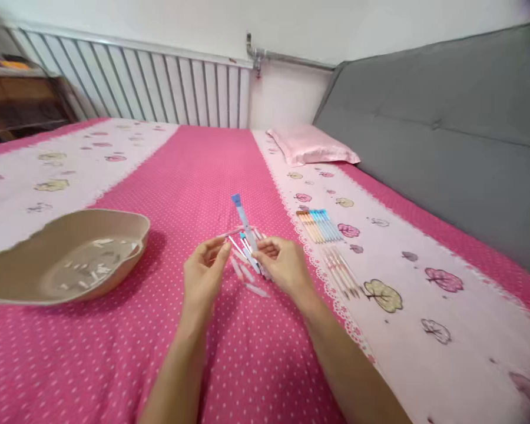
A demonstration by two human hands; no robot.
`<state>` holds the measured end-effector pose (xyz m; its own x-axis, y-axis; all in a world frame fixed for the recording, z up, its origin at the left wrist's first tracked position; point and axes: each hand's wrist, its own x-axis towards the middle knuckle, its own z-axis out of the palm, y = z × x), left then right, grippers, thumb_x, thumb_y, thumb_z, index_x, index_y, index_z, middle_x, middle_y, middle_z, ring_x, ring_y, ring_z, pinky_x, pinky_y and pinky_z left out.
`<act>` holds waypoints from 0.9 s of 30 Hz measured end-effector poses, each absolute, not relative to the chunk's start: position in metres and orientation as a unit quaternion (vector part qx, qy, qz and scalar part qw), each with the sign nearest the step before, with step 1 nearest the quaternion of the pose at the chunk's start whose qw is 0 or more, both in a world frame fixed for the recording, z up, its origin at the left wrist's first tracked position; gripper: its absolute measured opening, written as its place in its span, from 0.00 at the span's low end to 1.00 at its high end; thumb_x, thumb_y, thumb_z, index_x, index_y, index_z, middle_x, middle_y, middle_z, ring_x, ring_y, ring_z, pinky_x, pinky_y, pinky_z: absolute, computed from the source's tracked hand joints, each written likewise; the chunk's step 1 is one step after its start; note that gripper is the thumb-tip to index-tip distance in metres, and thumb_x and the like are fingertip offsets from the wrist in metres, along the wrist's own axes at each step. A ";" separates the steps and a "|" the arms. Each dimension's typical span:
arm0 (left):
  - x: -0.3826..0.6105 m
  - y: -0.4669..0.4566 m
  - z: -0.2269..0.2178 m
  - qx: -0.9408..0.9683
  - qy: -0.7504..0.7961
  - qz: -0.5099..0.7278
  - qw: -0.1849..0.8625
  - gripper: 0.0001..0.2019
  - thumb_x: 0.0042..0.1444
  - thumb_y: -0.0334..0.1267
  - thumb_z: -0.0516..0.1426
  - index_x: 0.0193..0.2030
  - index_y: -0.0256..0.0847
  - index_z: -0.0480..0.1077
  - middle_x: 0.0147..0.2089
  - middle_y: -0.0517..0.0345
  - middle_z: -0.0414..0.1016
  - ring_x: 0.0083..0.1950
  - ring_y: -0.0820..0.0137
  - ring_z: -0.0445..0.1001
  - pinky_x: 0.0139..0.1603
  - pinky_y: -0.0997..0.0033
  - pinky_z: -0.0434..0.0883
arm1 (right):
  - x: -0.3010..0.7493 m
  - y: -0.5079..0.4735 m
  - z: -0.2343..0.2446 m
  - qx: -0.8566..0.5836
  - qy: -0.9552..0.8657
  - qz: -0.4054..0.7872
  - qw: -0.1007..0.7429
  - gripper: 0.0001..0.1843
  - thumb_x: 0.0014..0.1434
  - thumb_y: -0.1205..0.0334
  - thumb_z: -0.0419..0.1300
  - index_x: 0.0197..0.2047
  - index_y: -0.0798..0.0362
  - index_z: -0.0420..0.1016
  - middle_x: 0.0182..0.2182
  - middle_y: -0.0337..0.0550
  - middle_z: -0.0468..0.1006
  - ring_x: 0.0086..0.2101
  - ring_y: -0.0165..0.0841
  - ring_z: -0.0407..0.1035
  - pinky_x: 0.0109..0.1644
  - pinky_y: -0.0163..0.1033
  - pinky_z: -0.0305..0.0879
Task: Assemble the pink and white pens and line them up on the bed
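My right hand (pixel 284 263) pinches the lower end of a slim pale-blue pen (pixel 246 224) with a darker blue top, tilted upward to the left. My left hand (pixel 206 268) is to its left, apart from the pen, with curled fingers and thumb and fingertips close together; whatever may be between them is too small to make out. Beneath and between both hands lies a loose pile of pens and pen parts (pixel 247 273), white, pink and blue, partly hidden by my right hand.
At left stands a beige basin (pixel 66 221) with small white pieces inside. Blue and orange-brown pens (pixel 320 226) lie in a row at right, with several pale pink ones (pixel 341 272) nearer me. A pink pillow (pixel 311 145) sits before the grey headboard (pixel 441 118); a radiator (pixel 136 82) lines the wall.
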<state>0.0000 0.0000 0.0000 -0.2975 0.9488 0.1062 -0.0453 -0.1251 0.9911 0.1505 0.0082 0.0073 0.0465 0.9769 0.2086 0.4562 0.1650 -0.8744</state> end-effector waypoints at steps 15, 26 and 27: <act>-0.012 0.009 -0.012 0.440 0.541 0.596 0.398 0.20 0.44 0.49 0.64 0.40 0.36 0.74 0.39 0.51 0.78 0.40 0.68 0.75 0.43 0.69 0.70 | 0.293 0.052 -0.002 -0.820 -0.499 0.087 0.267 0.09 0.50 0.58 0.63 0.35 0.50 0.79 0.34 0.41 0.81 0.38 0.35 0.75 0.41 0.36 0.67; -0.019 0.007 -0.011 0.438 0.567 0.588 0.376 0.21 0.43 0.50 0.64 0.40 0.37 0.75 0.39 0.51 0.78 0.40 0.66 0.75 0.43 0.66 0.70 | 0.356 0.090 -0.027 -0.896 -0.392 0.074 0.196 0.12 0.47 0.55 0.66 0.35 0.50 0.80 0.36 0.48 0.80 0.38 0.42 0.75 0.40 0.40 0.68; -0.019 0.007 -0.010 0.434 0.571 0.588 0.374 0.21 0.43 0.50 0.64 0.40 0.37 0.75 0.38 0.51 0.78 0.40 0.66 0.75 0.43 0.66 0.70 | 0.358 0.092 -0.029 -0.898 -0.388 0.076 0.191 0.11 0.47 0.56 0.66 0.34 0.51 0.80 0.36 0.49 0.80 0.38 0.42 0.75 0.40 0.40 0.68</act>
